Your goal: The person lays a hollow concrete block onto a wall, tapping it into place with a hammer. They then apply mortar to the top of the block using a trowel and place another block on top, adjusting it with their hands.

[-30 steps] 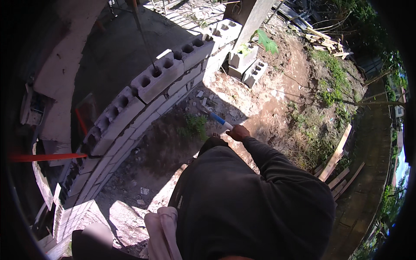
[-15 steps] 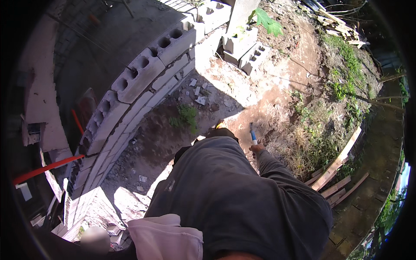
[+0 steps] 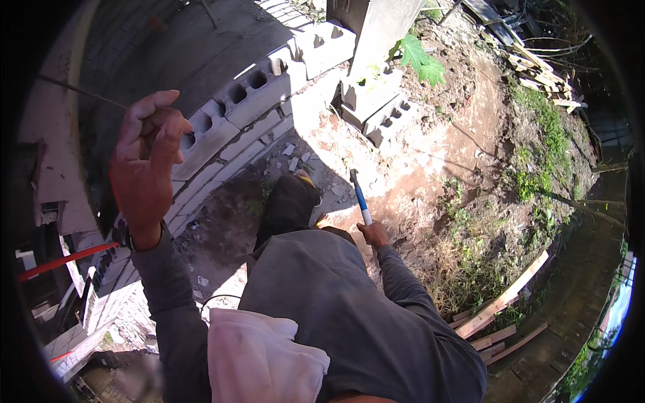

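Note:
My left hand [image 3: 143, 178] is raised over the left side of the concrete block wall [image 3: 265, 97]. Its fingers are bent and apart, and nothing shows in them. Lower and to the right, my right hand [image 3: 375, 234] is wrapped round the white end of a hammer [image 3: 361, 200] with a blue and white handle. The metal head points away from me, above the sunlit dirt. The wall's top course has open hollow cores, and my left hand covers part of it in this view.
Loose hollow blocks [image 3: 379, 114] lie by a post [image 3: 393, 33] at the wall's far end. Rubble [image 3: 290, 156] litters the wall's foot. Wooden boards [image 3: 504, 295] lie to the right, an orange-red bar [image 3: 70, 260] to the left. A pale cloth [image 3: 259, 356] hangs at my shoulder.
My left hand has come up into view over the wall. My right hand and the hammer have shifted left. A leg now shows farther forward, near the wall's foot.

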`<state>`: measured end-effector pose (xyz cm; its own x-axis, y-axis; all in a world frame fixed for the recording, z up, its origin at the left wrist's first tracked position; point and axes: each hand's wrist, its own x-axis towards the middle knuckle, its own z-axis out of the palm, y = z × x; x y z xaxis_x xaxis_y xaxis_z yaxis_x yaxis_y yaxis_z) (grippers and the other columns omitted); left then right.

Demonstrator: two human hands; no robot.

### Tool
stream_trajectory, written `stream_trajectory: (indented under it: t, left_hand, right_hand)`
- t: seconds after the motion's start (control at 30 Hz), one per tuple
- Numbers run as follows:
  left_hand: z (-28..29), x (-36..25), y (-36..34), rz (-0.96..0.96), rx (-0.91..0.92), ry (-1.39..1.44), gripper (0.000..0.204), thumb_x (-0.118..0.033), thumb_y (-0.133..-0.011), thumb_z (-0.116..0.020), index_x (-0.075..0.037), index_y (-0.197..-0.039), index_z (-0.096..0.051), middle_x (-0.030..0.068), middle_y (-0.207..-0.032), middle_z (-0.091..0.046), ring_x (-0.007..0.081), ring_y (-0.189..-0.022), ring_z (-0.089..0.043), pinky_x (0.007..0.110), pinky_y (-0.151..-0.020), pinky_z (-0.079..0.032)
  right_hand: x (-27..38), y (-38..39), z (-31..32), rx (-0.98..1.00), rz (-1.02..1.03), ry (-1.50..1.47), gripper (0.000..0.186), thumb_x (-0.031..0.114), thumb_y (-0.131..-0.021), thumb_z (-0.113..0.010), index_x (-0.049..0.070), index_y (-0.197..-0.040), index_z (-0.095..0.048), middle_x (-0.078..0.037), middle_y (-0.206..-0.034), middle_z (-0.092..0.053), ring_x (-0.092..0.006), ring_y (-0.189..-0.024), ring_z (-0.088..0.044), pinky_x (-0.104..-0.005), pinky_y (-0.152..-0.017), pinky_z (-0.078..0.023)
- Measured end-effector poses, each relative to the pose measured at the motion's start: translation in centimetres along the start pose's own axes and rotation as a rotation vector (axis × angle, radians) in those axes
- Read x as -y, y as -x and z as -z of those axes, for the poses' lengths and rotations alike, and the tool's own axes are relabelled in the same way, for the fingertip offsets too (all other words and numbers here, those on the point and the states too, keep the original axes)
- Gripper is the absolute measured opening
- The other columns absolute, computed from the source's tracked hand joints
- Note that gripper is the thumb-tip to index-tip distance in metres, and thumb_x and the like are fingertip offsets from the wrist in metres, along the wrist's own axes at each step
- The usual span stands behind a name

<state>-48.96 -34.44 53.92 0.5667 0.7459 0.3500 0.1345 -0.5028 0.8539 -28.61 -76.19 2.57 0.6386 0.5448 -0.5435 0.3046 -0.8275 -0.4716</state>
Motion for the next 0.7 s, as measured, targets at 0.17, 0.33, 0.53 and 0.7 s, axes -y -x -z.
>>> stream_trajectory:
  t: [0.17, 0.33, 0.53, 0.7]
  left_hand:
    - [-8.3, 16.8, -5.4, 0.444, 0.252, -0.117, 0.034, -0.027, -0.097, -0.068, -0.001, -0.119, -0.065, 0.0052, -0.094, -0.070, 0.0095, -0.083, -0.062, 0.026, -0.073, -0.049]
    - [-17.7, 33.0, -11.4, 0.450, 0.242, -0.172, 0.039, -0.031, -0.093, -0.071, 0.000, -0.116, -0.065, 0.0124, -0.102, -0.073, 0.0226, -0.096, -0.070, 0.036, -0.083, -0.055]
    - [-28.8, 47.0, -20.9, 0.471, 0.060, -0.302, 0.048, -0.031, -0.088, -0.075, 0.004, -0.119, -0.064, 0.0222, -0.114, -0.071, 0.0368, -0.108, -0.069, 0.045, -0.090, -0.055]
    - [-34.9, 52.0, -28.1, 0.564, -0.041, -0.429, 0.063, -0.035, -0.080, -0.078, 0.007, -0.125, -0.061, 0.0251, -0.114, -0.069, 0.0406, -0.108, -0.063, 0.045, -0.099, -0.050]
  right_hand:
    - [7.4, -2.9, 5.4, 0.097, -0.165, -0.151, 0.057, 0.051, -0.087, -0.068, -0.006, -0.094, -0.069, -0.025, -0.082, -0.069, -0.0400, -0.080, -0.068, -0.0481, -0.072, -0.052]
    - [12.8, -10.6, 11.6, 0.072, -0.272, -0.198, 0.060, 0.055, -0.087, -0.068, -0.005, -0.097, -0.069, -0.025, -0.084, -0.070, -0.0426, -0.083, -0.068, -0.0497, -0.076, -0.051]
    - [21.3, -24.6, 18.0, -0.081, 0.030, -0.121, 0.053, 0.052, -0.101, -0.055, 0.000, -0.092, -0.062, -0.016, -0.068, -0.060, -0.0320, -0.062, -0.058, -0.0461, -0.061, -0.045]
    - [29.6, -36.6, 22.5, -0.034, -0.037, -0.560, 0.041, 0.043, -0.108, -0.049, 0.005, -0.095, -0.056, 0.004, -0.062, -0.045, -0.0059, -0.053, -0.042, -0.0258, -0.047, -0.032]
